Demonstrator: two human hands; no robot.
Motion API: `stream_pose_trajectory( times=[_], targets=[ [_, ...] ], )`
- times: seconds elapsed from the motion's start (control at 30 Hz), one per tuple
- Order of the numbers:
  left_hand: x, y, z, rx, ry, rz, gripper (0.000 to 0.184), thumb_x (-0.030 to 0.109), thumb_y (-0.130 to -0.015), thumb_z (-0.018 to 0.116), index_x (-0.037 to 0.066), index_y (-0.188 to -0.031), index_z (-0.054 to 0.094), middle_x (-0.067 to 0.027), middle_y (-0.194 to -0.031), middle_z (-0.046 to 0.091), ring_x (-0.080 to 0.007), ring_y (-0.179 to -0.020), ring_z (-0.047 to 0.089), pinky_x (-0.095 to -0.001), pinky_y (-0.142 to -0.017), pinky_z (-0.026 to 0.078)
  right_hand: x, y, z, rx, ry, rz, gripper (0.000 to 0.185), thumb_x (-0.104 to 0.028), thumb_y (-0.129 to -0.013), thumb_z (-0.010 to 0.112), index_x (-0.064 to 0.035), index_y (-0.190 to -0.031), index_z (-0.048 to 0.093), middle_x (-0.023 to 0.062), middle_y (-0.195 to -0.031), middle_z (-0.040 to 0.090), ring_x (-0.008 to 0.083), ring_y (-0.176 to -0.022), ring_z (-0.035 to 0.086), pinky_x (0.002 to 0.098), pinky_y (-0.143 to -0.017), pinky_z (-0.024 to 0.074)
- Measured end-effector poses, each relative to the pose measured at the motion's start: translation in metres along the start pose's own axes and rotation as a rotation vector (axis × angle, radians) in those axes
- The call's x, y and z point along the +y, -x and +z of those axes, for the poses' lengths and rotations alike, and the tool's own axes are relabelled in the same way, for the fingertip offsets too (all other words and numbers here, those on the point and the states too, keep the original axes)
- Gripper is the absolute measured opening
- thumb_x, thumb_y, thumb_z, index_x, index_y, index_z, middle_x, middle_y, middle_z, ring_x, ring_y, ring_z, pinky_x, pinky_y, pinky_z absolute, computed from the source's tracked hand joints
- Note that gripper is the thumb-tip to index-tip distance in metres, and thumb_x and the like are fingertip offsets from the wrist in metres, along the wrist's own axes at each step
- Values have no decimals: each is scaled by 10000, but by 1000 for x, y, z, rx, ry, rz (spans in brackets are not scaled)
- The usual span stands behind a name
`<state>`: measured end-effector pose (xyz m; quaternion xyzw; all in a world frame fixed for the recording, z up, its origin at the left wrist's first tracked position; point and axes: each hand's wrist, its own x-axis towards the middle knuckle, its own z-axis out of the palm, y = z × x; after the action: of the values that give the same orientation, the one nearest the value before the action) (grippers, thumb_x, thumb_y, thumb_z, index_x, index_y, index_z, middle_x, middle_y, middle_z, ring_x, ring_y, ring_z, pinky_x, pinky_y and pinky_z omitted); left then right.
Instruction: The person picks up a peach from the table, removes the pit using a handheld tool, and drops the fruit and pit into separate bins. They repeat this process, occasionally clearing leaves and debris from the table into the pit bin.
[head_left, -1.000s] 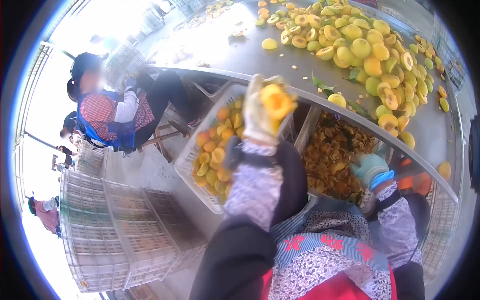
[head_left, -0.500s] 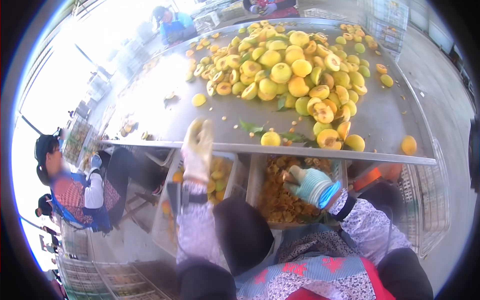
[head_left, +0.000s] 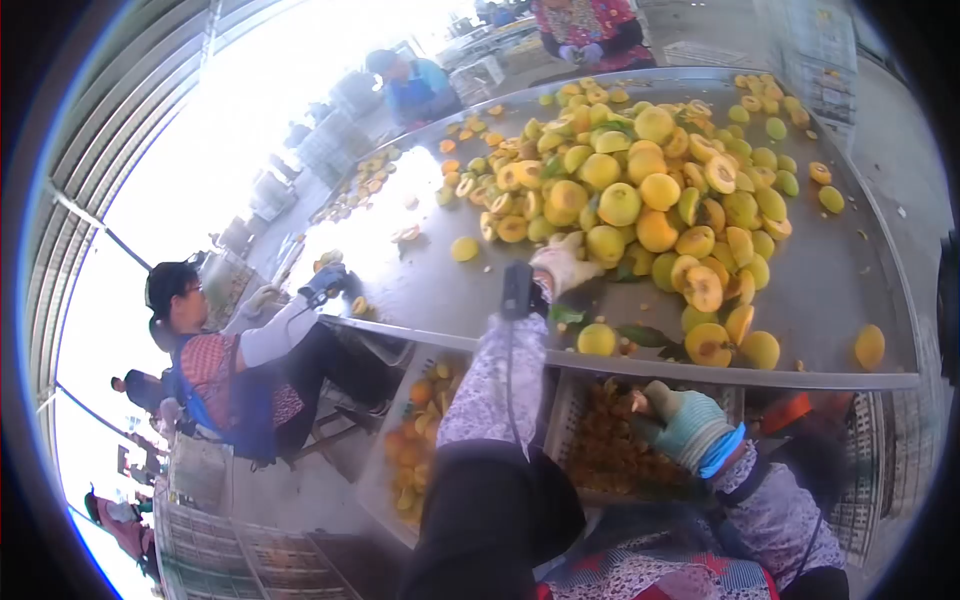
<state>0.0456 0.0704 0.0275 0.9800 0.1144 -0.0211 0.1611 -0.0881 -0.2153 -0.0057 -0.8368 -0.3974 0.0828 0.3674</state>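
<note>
Across the tabletop (head_left: 845, 300), a fruit heap (head_left: 620, 205) trails toward the near edge, where a nudge from the left hand (head_left: 566, 264) beside it could roll pieces off, though whether its fingers, or those of the right hand (head_left: 688, 425) above a scrap crate (head_left: 564, 425), grip anything is unclear.

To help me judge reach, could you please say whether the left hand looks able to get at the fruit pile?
Probably yes: the left hand is over the table, at the near edge of the pile, with nothing visible between.
</note>
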Motion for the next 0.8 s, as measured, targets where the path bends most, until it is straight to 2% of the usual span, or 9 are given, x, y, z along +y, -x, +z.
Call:
stream_pose_trajectory(
  times=[0.07,0.17,0.2,0.3,0.37,0.43,0.53,0.6,0.8],
  targets=[
    [-19,18,-1,36,12,-51,680,350,-803,763,94,-1382,515,-177,-1402,503,-348,-1301,478,-385,-1023,465,-14,-9,0,11,-12,13,266,-301,-908,655,-73,-996,551,208,-743,643,440,-720,640,510,-636,494],
    [-85,-11,55,139,-78,504,429,266,-918,651,145,-1326,599,-136,-1259,575,-339,-1169,572,-379,-937,524,-24,-2,-11,-11,-2,165,233,-315,-943,595,-92,-996,553,205,-835,667,413,-803,655,501,-707,500],
    [-32,34,19,-8,337,158,432,262,-917,650,163,-1334,594,-134,-1246,589,-318,-1128,602,-374,-907,540,-17,-2,-4,48,-40,111,240,-316,-941,602,-87,-995,550,207,-827,662,416,-794,649,501,-707,500],
    [-16,49,25,177,309,-23,553,325,-856,682,136,-1362,564,-180,-1271,583,-302,-1134,606,-363,-983,490,-12,-11,1,224,-65,-50,268,-270,-900,684,-48,-997,570,216,-791,635,377,-741,649,438,-656,506],
    [-20,49,42,292,214,-95,591,322,-858,672,115,-1391,527,-227,-1298,578,-336,-1166,589,-371,-985,485,-11,-16,-2,222,-225,139,259,-273,-919,652,-44,-1004,565,207,-800,651,403,-761,645,468,-697,499],
    [-9,61,32,195,290,-87,617,285,-839,706,61,-1384,522,-226,-1264,610,-320,-1125,614,-369,-946,505,-21,-18,-12,232,-371,195,245,-237,-919,660,-34,-1027,575,182,-769,629,337,-713,640,422,-678,494],
    [11,89,31,135,1206,62,483,194,-869,740,-18,-1271,575,-96,-1118,658,-165,-978,627,-282,-792,530,-8,-24,-9,402,-391,228,225,-209,-935,646,-24,-1039,571,153,-768,610,258,-697,610,377,-666,486],
    [44,118,20,185,1345,58,425,197,-896,720,-9,-1245,591,-78,-1099,661,-154,-986,624,-269,-796,526,3,-32,2,533,-590,52,202,-198,-956,619,-14,-1019,563,146,-787,610,219,-710,592,363,-664,480],
    [92,165,19,238,1691,187,449,341,-1010,549,16,-1320,522,-102,-1180,608,-193,-1103,588,-318,-921,510,-9,-43,7,500,-800,151,185,-195,-995,560,-11,-1008,545,161,-791,620,244,-709,607,377,-654,482]
  ],
)
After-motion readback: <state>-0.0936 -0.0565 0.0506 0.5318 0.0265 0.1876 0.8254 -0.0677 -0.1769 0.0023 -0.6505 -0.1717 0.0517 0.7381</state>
